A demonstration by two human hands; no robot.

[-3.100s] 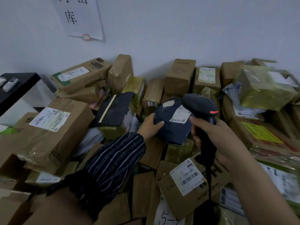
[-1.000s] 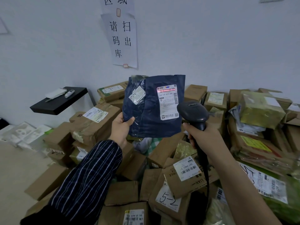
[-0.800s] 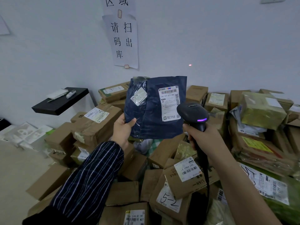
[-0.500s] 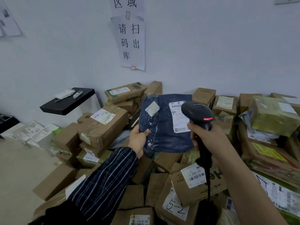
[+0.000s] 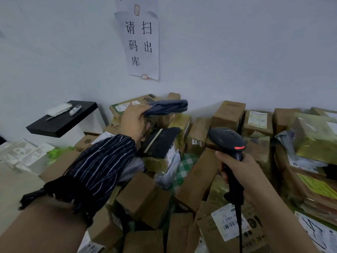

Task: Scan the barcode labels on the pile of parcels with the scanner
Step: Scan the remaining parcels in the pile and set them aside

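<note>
The left hand [image 5: 134,119] is raised over the back of the pile of parcels [image 5: 198,178], with its fingers curled round one end of a dark blue soft parcel [image 5: 167,106]. This parcel is held roughly level and edge-on to the camera, so no label can be made out on it. It is carried just above a long cardboard box [image 5: 127,105] lying close to the wall [image 5: 237,52]. A striped sleeve [image 5: 102,165] is worn on the left forearm.

The scanner [image 5: 226,141] is gripped round its handle by the right hand [image 5: 240,170], with the fingers wrapped tightly about it. It is held over the middle of the pile, lower than the blue parcel, to its right and well apart from it. A red light is lit on the scanner's head. Its cable [image 5: 240,225] hangs from the base of the handle and crosses a labelled box [image 5: 218,232] at the near edge, where a printed barcode is visible.

A paper sign [image 5: 140,44] with black characters is fixed to the wall above the pile. A black shelf [image 5: 60,123] is mounted at the left, and a flat white item and a small white device are lying on it.
</note>
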